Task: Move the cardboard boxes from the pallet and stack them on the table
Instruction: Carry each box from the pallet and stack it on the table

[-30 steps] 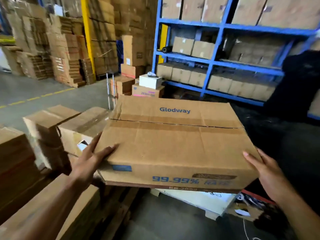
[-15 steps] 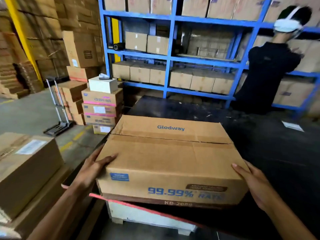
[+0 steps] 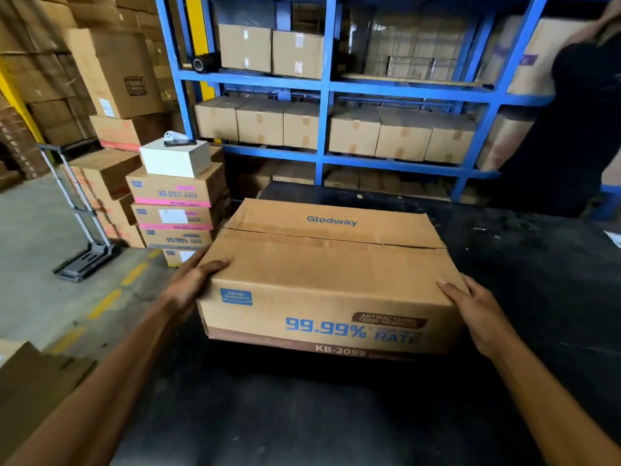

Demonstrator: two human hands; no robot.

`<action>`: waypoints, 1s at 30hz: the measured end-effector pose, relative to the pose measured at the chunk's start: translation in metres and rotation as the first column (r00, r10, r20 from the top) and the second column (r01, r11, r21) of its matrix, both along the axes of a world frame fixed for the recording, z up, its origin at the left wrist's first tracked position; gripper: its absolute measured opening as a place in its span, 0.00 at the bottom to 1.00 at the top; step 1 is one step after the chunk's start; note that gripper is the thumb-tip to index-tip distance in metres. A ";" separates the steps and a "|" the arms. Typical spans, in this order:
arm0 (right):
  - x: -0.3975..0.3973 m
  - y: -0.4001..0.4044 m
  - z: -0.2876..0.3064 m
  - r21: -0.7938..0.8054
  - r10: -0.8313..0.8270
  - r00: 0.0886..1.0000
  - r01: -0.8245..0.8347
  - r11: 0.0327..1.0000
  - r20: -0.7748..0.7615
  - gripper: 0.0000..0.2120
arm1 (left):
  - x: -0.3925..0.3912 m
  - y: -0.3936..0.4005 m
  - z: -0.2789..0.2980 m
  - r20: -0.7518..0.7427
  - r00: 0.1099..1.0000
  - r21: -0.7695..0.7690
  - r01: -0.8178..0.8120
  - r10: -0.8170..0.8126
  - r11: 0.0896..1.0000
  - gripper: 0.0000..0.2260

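Two hands clamp one cardboard box (image 3: 331, 280) by its ends: the left hand (image 3: 193, 284) wraps the left near corner, the right hand (image 3: 477, 314) presses flat on the right end, each grip closed on it. The box sits over the black counter (image 3: 336, 415), near its left edge; blue racking (image 3: 322, 85) stands beyond.

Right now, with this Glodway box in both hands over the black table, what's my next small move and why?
Probably lower the Glodway box flat onto the black table and let go. The left hand and right hand hold its two sides, the box sits over bare tabletop, and no other box lies beneath it to stack on.
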State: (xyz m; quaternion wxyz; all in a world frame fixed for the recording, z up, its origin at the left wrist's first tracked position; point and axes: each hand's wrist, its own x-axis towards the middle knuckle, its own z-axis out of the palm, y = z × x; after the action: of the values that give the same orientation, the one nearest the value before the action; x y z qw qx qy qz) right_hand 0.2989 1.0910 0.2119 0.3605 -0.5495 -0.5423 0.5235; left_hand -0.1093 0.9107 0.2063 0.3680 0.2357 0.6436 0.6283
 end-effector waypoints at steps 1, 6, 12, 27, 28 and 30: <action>-0.010 0.012 0.000 0.003 -0.002 1.000 0.002 1.000 0.013 0.28 | -0.010 0.014 0.002 0.000 1.000 -0.005 0.006 -0.006 1.000 0.20; -0.058 0.055 -0.020 0.002 -0.056 0.998 0.056 0.998 0.027 0.28 | -0.063 0.071 -0.020 0.000 1.000 -0.051 0.013 -0.013 0.999 0.27; -0.082 0.059 -0.056 -0.001 -0.104 0.993 0.105 0.995 0.060 0.26 | -0.071 0.086 -0.059 -0.007 1.000 -0.078 -0.027 0.026 0.997 0.29; -0.100 0.002 -0.044 0.397 -0.240 0.927 0.112 0.911 0.288 0.24 | -0.003 0.016 -0.054 -0.275 0.954 -0.043 -0.134 0.117 0.990 0.24; -0.103 -0.012 -0.047 0.466 -0.203 0.940 0.054 0.883 0.275 0.22 | 0.005 -0.006 -0.057 -0.270 0.957 -0.049 -0.119 0.102 0.992 0.24; -0.115 -0.050 -0.058 0.532 -0.085 0.961 -0.070 0.844 0.262 0.18 | 0.018 -0.065 -0.061 -0.246 0.962 -0.016 -0.128 0.120 0.992 0.25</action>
State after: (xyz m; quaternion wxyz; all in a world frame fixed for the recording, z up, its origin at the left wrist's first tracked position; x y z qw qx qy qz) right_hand 0.1843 1.0412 0.1536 0.4226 -0.4963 -0.7094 0.2681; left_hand -0.0917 0.8454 0.1449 0.2495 0.2648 0.7072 0.6061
